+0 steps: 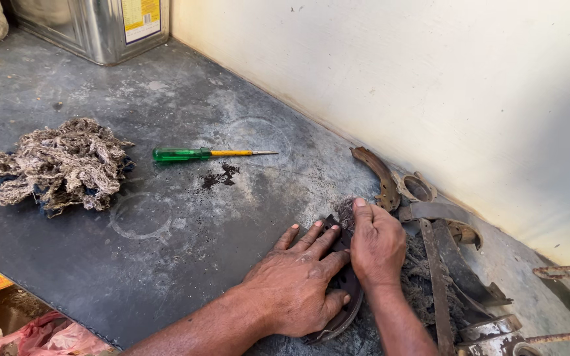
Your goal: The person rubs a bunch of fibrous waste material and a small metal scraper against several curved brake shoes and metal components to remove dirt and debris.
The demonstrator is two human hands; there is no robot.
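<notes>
Wall-side bench (166, 264), hands on brake shoe (344, 290)

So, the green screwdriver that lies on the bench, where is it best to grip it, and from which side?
Grip the screwdriver by its green handle, the thick end pointing toward the waste-cotton wad. It lies flat with bare bench all around, so coming from above, fingers across the handle, looks easiest. The thin metal tip points toward the wall and gives little hold. Both hands rest on the curved brake shoe.
</notes>
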